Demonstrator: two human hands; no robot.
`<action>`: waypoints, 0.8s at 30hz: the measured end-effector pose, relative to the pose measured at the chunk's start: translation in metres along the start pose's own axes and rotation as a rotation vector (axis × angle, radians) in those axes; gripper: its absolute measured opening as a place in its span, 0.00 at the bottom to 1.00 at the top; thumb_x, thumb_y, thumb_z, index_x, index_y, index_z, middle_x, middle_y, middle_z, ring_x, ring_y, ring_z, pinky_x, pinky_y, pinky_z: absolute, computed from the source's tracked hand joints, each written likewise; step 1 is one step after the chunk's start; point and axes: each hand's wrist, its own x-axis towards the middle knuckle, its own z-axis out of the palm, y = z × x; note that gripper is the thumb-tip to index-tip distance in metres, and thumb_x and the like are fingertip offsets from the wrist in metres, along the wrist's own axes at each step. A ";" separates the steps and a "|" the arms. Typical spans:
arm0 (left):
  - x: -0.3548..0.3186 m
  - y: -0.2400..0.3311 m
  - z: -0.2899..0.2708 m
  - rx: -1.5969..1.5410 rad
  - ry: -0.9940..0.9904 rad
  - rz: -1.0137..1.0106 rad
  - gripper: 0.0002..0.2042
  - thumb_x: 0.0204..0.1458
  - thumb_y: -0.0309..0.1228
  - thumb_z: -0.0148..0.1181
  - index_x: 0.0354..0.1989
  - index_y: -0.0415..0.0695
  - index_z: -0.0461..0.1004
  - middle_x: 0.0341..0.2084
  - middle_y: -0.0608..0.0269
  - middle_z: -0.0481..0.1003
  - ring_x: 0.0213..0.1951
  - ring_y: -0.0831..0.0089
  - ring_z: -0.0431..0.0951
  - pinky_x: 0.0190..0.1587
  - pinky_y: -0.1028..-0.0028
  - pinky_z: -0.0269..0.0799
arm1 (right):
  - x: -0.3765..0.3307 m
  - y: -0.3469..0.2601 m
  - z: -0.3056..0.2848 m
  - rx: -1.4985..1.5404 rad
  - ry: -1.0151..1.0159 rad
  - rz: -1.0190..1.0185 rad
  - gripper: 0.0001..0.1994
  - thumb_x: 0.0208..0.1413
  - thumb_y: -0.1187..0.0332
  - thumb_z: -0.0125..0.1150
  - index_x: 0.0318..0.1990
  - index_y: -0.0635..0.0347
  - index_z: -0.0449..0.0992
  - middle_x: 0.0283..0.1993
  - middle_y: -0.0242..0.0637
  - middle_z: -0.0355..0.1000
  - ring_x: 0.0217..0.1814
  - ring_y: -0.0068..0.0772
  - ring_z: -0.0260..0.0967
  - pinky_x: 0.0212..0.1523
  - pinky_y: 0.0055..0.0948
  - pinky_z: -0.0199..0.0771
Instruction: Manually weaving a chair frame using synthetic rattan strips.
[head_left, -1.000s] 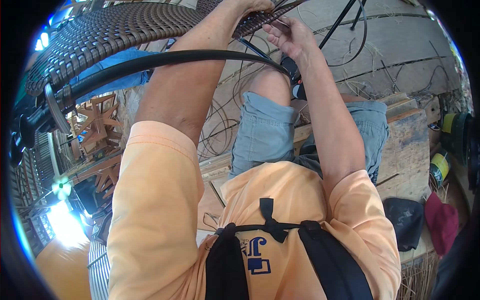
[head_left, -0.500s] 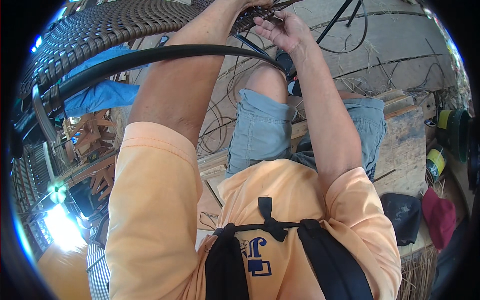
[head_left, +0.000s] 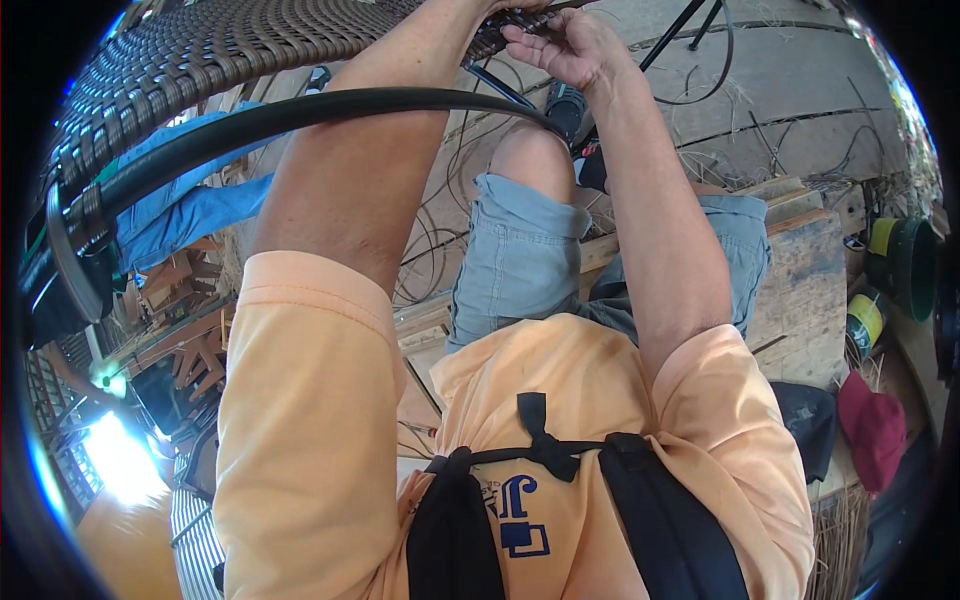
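So the big woven panel (head_left: 230, 50), dark brown wicker, arcs across the top, tilted toward the person, presumably so its working edge sits right at the fingers. Below it a black curved tube (head_left: 300, 110) of the frame runs under the left forearm. The right hand (head_left: 565, 45) is up at that edge, fingers (head_left: 525, 30) curled narrow, pinching a dark weaving strand (head_left: 500, 22) where it enters the weave. The left hand (head_left: 500, 5) is mostly cut off by the frame edge, so can't tell its grip. Loose strands (head_left: 450, 230) lie on the ground well below the fingers, handy for feeding in.
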 end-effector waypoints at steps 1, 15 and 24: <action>-0.011 -0.005 0.001 -0.003 -0.004 -0.028 0.11 0.47 0.28 0.47 0.33 0.40 0.77 0.29 0.60 0.77 0.29 0.70 0.75 0.33 0.70 0.68 | 0.000 0.006 0.010 -0.014 -0.010 0.010 0.14 0.57 0.66 0.39 0.35 0.66 0.71 0.33 0.35 0.71 0.37 0.29 0.70 0.38 0.21 0.69; -0.027 -0.011 0.014 -0.617 -0.020 -0.029 0.13 0.48 0.36 0.47 0.29 0.40 0.74 0.24 0.54 0.75 0.25 0.66 0.73 0.29 0.65 0.67 | 0.035 0.040 -0.049 0.385 -0.398 -0.199 0.13 0.56 0.72 0.37 0.45 0.71 0.62 0.44 0.53 0.65 0.43 0.51 0.68 0.45 0.49 0.71; -0.004 -0.055 0.022 0.424 0.142 0.351 0.15 0.49 0.39 0.48 0.29 0.39 0.74 0.26 0.57 0.75 0.26 0.68 0.74 0.30 0.67 0.68 | 0.052 0.031 -0.051 0.350 -0.456 -0.129 0.12 0.55 0.72 0.39 0.41 0.71 0.65 0.39 0.50 0.68 0.42 0.51 0.69 0.45 0.50 0.70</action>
